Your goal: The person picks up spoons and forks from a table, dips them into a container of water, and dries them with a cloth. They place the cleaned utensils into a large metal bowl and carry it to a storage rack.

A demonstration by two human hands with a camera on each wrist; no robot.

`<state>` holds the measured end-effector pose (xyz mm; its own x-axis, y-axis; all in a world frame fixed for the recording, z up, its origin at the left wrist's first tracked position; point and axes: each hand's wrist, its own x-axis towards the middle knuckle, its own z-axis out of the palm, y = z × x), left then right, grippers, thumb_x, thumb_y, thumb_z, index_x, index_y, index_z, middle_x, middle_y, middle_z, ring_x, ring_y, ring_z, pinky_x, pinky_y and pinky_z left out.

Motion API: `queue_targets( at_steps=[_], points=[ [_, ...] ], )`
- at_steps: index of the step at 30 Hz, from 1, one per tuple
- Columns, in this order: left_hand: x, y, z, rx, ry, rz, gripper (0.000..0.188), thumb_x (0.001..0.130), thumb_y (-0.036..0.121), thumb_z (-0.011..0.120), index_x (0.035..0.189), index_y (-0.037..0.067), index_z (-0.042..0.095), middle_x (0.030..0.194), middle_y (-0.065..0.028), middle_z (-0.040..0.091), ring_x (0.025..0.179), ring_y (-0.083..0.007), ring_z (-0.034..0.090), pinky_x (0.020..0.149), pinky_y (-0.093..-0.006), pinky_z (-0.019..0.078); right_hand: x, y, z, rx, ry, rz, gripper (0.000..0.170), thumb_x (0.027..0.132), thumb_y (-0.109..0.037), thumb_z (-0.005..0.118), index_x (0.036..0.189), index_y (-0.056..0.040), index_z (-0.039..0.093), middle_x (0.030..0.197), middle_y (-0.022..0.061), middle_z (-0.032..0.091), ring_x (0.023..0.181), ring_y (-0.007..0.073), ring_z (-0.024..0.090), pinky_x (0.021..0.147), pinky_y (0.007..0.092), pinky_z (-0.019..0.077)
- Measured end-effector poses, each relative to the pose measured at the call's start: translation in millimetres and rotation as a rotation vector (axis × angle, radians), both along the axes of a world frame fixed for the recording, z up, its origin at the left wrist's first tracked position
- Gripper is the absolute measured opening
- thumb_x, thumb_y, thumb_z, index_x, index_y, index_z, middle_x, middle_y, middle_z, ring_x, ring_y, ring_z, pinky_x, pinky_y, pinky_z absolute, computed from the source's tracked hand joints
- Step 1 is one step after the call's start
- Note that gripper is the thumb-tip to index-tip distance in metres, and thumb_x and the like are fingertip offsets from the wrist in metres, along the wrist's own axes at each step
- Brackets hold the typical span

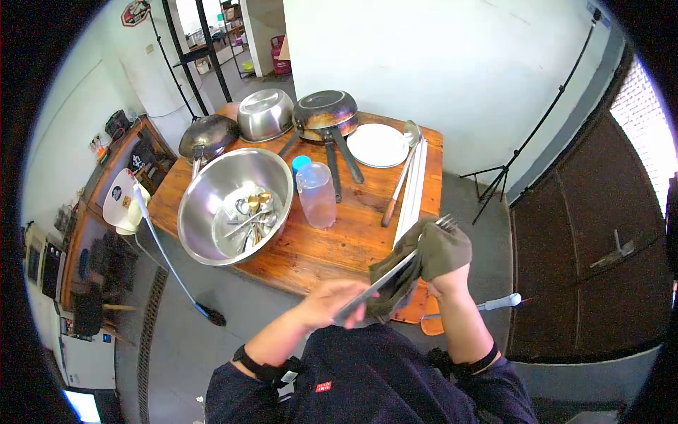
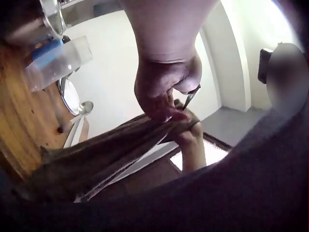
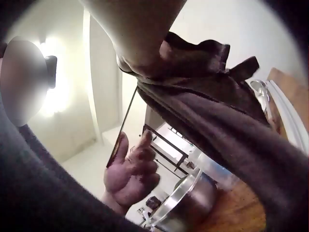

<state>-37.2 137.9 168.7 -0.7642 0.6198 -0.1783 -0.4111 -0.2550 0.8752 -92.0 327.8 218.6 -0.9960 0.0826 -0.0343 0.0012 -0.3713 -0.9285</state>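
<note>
My right hand (image 1: 446, 280) grips a dark green cloth (image 1: 448, 253), which is wrapped around a long metal fork (image 1: 385, 280). The fork's tines poke out of the cloth at the upper right, and its flat handle slants down to the left. Loose cloth hangs below, wide across the right wrist view. At the handle's lower end is my left hand (image 1: 330, 300), blurred in the head view. In the right wrist view its fingers (image 3: 142, 162) are loosely bent, thumb apart, with the handle passing in front of the thumb.
On the wooden table (image 1: 289, 265) stand a large steel basin (image 1: 194, 226) with several spoons inside, a clear plastic jug (image 1: 318, 201) and a blue-topped container (image 1: 301, 163). Behind are pans (image 1: 325, 112), a steel pot (image 1: 265, 116), a plate (image 1: 378, 145) and a ladle (image 1: 400, 185). An orange-headed spatula (image 1: 432, 324) lies at the right corner.
</note>
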Motion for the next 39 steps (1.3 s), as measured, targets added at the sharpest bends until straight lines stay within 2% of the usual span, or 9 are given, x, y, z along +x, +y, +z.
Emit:
queue_targets(
  at_steps=[5,10,13,16,19,23,27,31,39],
  points=[
    [19,-39,13,-0.279,0.046,0.069,0.019,0.082,0.015,0.045,0.093,0.002,0.053,0.059,-0.0009,0.049,0.044,-0.0038,0.038,0.039,-0.0164,0.0293,-3,-9,-17,0.774,0.517,0.039,0.014,0.071,-0.006,0.048,0.061,0.0041,0.051,0.06,0.0074,0.053,0.052,0.0132,0.051,0.048,0.0256,0.0407],
    [43,-101,31,-0.576,0.015,0.474,0.014,0.079,0.01,0.047,0.078,0.001,0.058,0.047,0.0015,0.045,0.038,-0.0037,0.037,0.034,-0.0177,0.0278,-35,-20,-48,0.632,0.127,0.054,0.016,0.074,-0.007,0.044,0.061,-0.0007,0.051,0.063,0.0078,0.055,0.057,0.0119,0.052,0.05,0.0223,0.0404],
    [44,-136,33,-0.668,0.043,0.843,0.016,0.078,0.012,0.047,0.074,0.0,0.055,0.045,-0.0002,0.044,0.033,-0.0057,0.034,0.031,-0.0181,0.0251,-63,-28,-117,1.74,1.003,0.542,0.018,0.074,-0.006,0.041,0.061,-0.0002,0.052,0.074,0.0122,0.057,0.068,0.0183,0.055,0.057,0.0265,0.0426],
    [20,-177,26,-0.783,0.041,0.941,0.015,0.078,0.011,0.046,0.075,-0.001,0.055,0.049,-0.0025,0.046,0.036,-0.0078,0.038,0.034,-0.02,0.0294,-47,-26,-169,1.673,0.157,0.809,0.024,0.063,-0.021,0.053,0.079,-0.0036,0.059,0.086,0.0193,0.055,0.081,0.029,0.054,0.07,0.0364,0.0423],
    [-22,-211,4,-0.782,-0.057,1.002,0.014,0.077,0.008,0.045,0.074,-0.002,0.055,0.053,-0.0051,0.05,0.039,-0.0104,0.042,0.036,-0.0222,0.0351,-64,8,-247,1.773,0.188,0.746,0.028,0.064,-0.019,0.049,0.084,-0.0015,0.057,0.085,0.0186,0.056,0.079,0.0297,0.055,0.069,0.035,0.0447],
    [-84,-252,-43,-1.171,-0.123,0.743,0.015,0.074,0.009,0.049,0.069,-0.003,0.057,0.061,-0.0107,0.058,0.05,-0.0175,0.056,0.043,-0.0275,0.0436,-40,2,-154,1.911,-0.293,0.731,0.032,0.065,-0.021,0.051,0.091,-0.0028,0.056,0.087,0.0155,0.057,0.082,0.0286,0.055,0.069,0.0366,0.0444],
    [-136,-285,-95,-1.595,0.101,0.012,0.015,0.072,0.009,0.049,0.069,-0.003,0.058,0.067,-0.0088,0.061,0.051,-0.0176,0.059,0.044,-0.0294,0.0455,-14,-4,-91,1.538,-0.215,0.433,0.036,0.065,-0.022,0.058,0.093,-0.0001,0.054,0.085,0.0161,0.057,0.079,0.026,0.056,0.067,0.0334,0.0444],
    [-162,-291,-121,-1.397,-0.359,0.022,0.022,0.077,0.015,0.041,0.088,0.001,0.054,0.079,-0.0085,0.06,0.061,-0.0168,0.06,0.042,-0.0306,0.041,1,-29,-58,1.003,-0.133,0.324,0.034,0.066,-0.012,0.062,0.096,0.002,0.051,0.084,0.0114,0.057,0.071,0.015,0.054,0.062,0.0245,0.0436],
    [-179,-303,-133,-1.315,-0.47,-0.433,0.052,0.078,0.037,0.04,0.115,0.001,0.035,0.11,-0.0179,0.045,0.095,-0.024,0.051,0.073,-0.0386,0.0417,-14,-126,-87,0.604,-0.233,0.654,0.029,0.073,-0.008,0.057,0.098,0.0025,0.049,0.083,0.0054,0.056,0.07,0.0082,0.052,0.061,0.02,0.0422]
  ],
)
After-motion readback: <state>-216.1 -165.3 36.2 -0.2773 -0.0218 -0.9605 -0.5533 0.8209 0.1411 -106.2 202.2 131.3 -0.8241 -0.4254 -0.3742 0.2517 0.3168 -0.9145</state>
